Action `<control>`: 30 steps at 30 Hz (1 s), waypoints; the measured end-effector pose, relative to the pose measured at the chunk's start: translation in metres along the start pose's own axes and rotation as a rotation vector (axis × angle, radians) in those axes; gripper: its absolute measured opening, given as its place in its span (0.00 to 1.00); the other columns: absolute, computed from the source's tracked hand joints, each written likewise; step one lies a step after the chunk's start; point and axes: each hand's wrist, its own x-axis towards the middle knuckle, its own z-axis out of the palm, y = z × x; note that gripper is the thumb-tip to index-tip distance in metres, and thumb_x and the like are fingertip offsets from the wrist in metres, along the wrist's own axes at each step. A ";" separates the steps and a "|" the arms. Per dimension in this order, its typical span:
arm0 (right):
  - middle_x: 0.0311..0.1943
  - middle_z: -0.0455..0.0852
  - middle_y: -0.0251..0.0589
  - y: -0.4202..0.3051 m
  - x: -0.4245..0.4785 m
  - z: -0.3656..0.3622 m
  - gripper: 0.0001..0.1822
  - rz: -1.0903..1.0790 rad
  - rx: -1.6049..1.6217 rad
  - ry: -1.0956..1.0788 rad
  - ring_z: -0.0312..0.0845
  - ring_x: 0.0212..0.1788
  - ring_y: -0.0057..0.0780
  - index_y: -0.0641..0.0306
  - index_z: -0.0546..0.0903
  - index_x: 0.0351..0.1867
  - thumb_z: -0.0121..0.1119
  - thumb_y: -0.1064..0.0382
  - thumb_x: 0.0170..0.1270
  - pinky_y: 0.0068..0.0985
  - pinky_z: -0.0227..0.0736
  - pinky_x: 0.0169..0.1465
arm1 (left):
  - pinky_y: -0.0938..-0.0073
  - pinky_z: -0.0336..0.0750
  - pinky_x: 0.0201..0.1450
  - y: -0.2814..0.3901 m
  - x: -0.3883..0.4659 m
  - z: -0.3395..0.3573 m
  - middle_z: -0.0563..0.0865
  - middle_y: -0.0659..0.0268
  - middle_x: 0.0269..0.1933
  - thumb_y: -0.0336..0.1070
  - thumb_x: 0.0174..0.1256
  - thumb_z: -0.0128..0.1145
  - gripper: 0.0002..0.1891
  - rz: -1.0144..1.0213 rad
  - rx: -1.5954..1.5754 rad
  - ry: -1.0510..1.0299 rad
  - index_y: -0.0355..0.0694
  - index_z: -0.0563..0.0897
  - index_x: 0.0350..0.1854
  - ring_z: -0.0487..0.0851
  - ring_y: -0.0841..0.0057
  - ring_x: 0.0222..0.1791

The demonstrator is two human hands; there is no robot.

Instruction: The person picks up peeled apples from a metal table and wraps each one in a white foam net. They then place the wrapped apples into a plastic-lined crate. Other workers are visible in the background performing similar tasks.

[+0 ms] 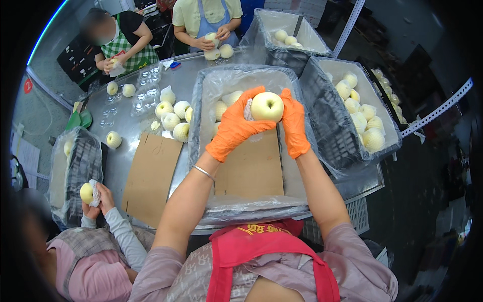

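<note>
A pale yellow apple is held up between my hands above a plastic-lined crate. My left hand, in an orange glove, grips its left side, where a white foam net is bunched under the fingers. In a matching glove, my right hand presses against the apple's right side. The dimple at one end of the fruit faces me. Inside the crate below lie a brown cardboard sheet and several foam-netted apples, partly hidden by my left hand.
Netted apples and a loose cardboard sheet lie on the metal table. Lined crates stand right and at the far side. Clear plastic trays lie left. Co-workers' hands hold apples nearby.
</note>
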 end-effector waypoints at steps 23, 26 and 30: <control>0.47 0.86 0.36 -0.056 -0.212 -0.075 0.19 -0.686 -1.072 0.418 0.82 0.49 0.44 0.57 0.88 0.52 0.79 0.61 0.61 0.38 0.79 0.52 | 0.64 0.85 0.62 0.023 -0.059 0.116 0.90 0.53 0.64 0.45 0.51 0.88 0.44 0.337 0.438 -0.267 0.36 0.82 0.71 0.91 0.60 0.60; 0.46 0.85 0.38 -0.061 -0.229 -0.084 0.19 -0.666 -1.088 0.440 0.81 0.49 0.45 0.58 0.87 0.50 0.80 0.61 0.59 0.39 0.78 0.53 | 0.64 0.85 0.63 0.026 -0.062 0.130 0.90 0.53 0.65 0.45 0.50 0.88 0.44 0.383 0.409 -0.324 0.35 0.82 0.71 0.91 0.59 0.61; 0.45 0.85 0.39 -0.070 -0.249 -0.094 0.20 -0.640 -1.084 0.445 0.81 0.49 0.47 0.57 0.87 0.49 0.82 0.61 0.55 0.41 0.78 0.53 | 0.64 0.84 0.65 0.030 -0.068 0.147 0.89 0.54 0.66 0.41 0.50 0.88 0.44 0.426 0.430 -0.388 0.36 0.81 0.72 0.90 0.61 0.62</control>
